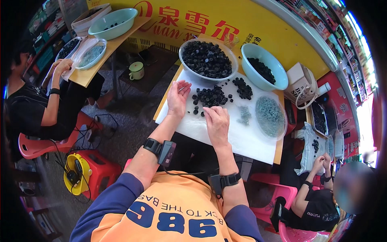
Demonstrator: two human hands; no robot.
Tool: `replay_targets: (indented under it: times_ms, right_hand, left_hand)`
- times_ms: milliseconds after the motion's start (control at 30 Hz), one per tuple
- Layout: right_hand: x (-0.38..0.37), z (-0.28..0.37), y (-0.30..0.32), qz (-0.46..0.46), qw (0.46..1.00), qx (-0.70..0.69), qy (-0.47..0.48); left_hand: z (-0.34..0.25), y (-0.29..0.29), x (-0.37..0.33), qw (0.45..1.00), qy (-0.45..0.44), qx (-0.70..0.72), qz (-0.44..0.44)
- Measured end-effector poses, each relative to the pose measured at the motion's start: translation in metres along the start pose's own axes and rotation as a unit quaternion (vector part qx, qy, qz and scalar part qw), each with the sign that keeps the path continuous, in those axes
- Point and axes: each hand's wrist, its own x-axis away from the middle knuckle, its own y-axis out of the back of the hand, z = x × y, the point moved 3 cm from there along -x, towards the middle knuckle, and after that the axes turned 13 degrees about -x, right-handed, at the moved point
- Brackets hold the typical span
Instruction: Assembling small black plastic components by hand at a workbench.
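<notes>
At the left side of the white-covered table, my left hand [179,98] is open, its palm turned inward and its fingers loosely curled. My right hand [217,124] has thumb and fingers pinched together at the near edge of a loose pile of small black round caps [212,97]. What the pinch holds, if anything, is too small to make out. Some single black caps lie between my hands. Right of the pile is a smaller cluster of black pieces [242,88]. Closer to me lies a little heap of pale blue-green small parts [244,115].
A clear bowl [233,72] full of black caps stands at the back. Beside it are a light-blue basin [252,50] with black pieces and a clear tray [284,131] of blue-green parts. People work at tables left and right. A red stool [100,169] stands left.
</notes>
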Motion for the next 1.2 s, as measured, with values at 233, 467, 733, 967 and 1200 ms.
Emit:
replay_targets:
  times_ms: [233,467,733,967,1200]
  right_hand:
    - [-0.028,-0.003,-0.02,0.137,0.981,0.039,0.131]
    - [-0.037,-0.016,-0.026,0.17,0.976,0.056,0.122]
    - [-0.02,-0.007,0.052,-0.1,0.964,-0.225,-0.099]
    - [0.058,-0.093,0.126,-0.412,0.661,-0.58,-0.236]
    - [0.08,-0.115,0.12,-0.483,0.624,-0.563,-0.247]
  left_hand:
    - [0.001,-0.002,0.003,1.0,-0.002,-0.015,0.006]
    - [-0.001,-0.003,0.003,0.999,-0.01,-0.038,0.008]
    - [0.001,-0.017,0.015,0.927,-0.137,-0.347,0.034]
    - [0.035,-0.124,0.089,0.563,-0.435,-0.581,0.393]
    - [0.073,-0.153,0.093,0.484,-0.434,-0.641,0.408]
